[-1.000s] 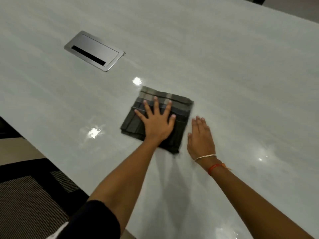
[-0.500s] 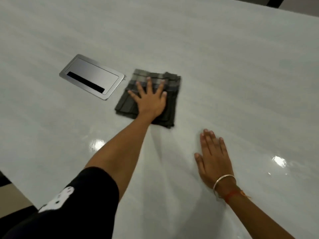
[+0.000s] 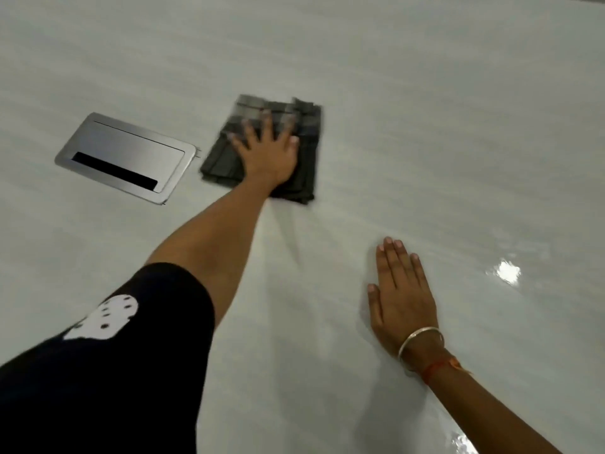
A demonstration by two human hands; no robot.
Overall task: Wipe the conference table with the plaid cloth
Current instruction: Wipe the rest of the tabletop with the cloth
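The plaid cloth was folded into a thick pad and lay flat on the desk, well out from the person, just to the right of the brushed-metal cable hatch sunk into the top. There was a narrow gap between the cloth's left edge and the hatch frame, so not touching as far as anyone could tell.

The left hand was the one on it: palm down, fingers spread wide and pressing flat on the fabric, not gripping or pinching, just pinning it by weight with the arm stretched nearly straight. The right hand was much nearer the body, flat on bare desk with fingers together, holding nothing, looking like a brace for the lean. It was well apart from the cloth.

Key bit: the pad's longer side ran roughly away from the person, in line with the left forearm, and the cloth sat directly under and just ahead of the fingers. So any next stroke was the left hand's job. Probably a sweep right or a pull back, since the hatch on the left could snag an edge.
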